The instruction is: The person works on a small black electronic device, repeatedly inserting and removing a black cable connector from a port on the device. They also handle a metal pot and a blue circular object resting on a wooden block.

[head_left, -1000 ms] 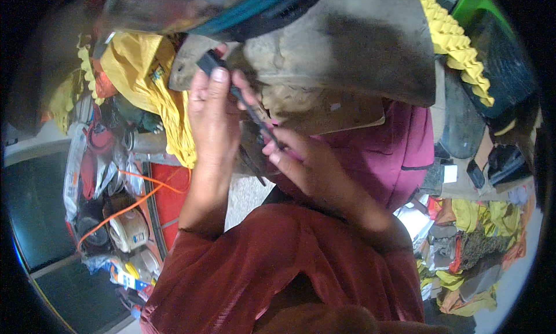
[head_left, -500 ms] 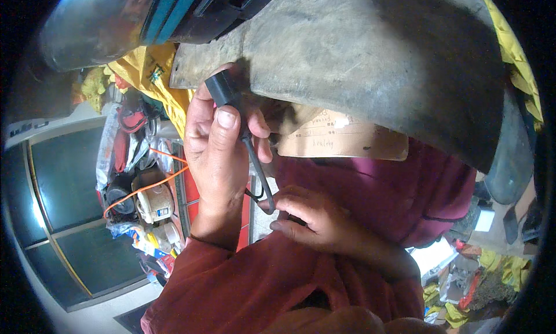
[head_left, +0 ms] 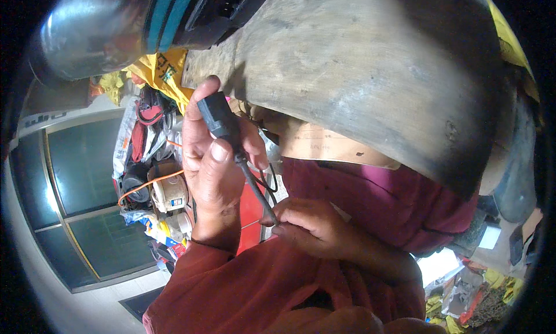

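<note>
Between the thumb and fingers of my left hand (head_left: 215, 172) is a black cable connector (head_left: 219, 118), its blocky end tilted up and to the left. A dark cable (head_left: 255, 183) runs from its lower end down to my right hand (head_left: 313, 227), which pinches it between thumb and fingertips. A thinner black loop of cord hangs beside that cable. Both hands are in front of the near left edge of a worn grey wooden tabletop (head_left: 347, 62). My left palm and the back of the connector are hidden.
On the tabletop at upper left lies a shiny metal cylinder (head_left: 95, 36) beside a black housing with teal bands (head_left: 176, 15). A brown written paper (head_left: 324, 146) sits under the near edge. Yellow sacking (head_left: 165, 73), an orange cord (head_left: 147, 183) and a white tub (head_left: 169, 192) are at left.
My left hand has turned the connector, so a flatter side of it now shows. The cable's bend near my right hand has straightened. The whole view has shifted slightly.
</note>
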The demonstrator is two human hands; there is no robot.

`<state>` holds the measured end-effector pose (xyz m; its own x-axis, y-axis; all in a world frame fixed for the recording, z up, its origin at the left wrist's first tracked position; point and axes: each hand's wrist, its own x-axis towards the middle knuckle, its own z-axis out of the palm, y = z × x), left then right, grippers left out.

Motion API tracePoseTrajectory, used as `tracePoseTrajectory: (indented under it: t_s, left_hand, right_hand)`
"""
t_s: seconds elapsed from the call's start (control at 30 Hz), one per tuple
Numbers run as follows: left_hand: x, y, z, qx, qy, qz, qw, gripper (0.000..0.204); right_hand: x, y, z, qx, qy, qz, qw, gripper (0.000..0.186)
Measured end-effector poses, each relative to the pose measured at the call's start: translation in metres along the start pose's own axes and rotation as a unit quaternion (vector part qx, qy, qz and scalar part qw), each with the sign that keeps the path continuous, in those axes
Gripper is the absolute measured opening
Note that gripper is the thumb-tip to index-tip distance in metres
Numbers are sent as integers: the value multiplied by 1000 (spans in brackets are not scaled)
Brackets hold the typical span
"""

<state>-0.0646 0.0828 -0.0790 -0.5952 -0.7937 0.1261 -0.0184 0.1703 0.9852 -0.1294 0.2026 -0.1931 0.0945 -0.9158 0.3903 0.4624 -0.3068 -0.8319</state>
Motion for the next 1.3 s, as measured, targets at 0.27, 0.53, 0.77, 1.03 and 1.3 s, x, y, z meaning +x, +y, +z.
tracePoseTrajectory:
  t_s: [0.27,0.53,0.77,1.03,1.3]
  left_hand:
    - [6,3,0,46,-11,8,999,54]
    - [46,26,-12,406,-55,176,895,42]
    - [63,44,-1,575,-48,165,800,35]
    - [73,66,6,677,-88,137,717,29]
    - [75,62,0,620,-101,119,769,29]
  right_hand:
    - [2,-6,6,-7,79,-32,996,11]
    - [-8,-29,-7,-45,47,39,997,16]
    - [-5,-44,-14,-83,48,12,995,12]
    - [-2,-49,-19,-65,44,11,997,11]
    - [-5,-48,-25,-65,25,51,996,17]
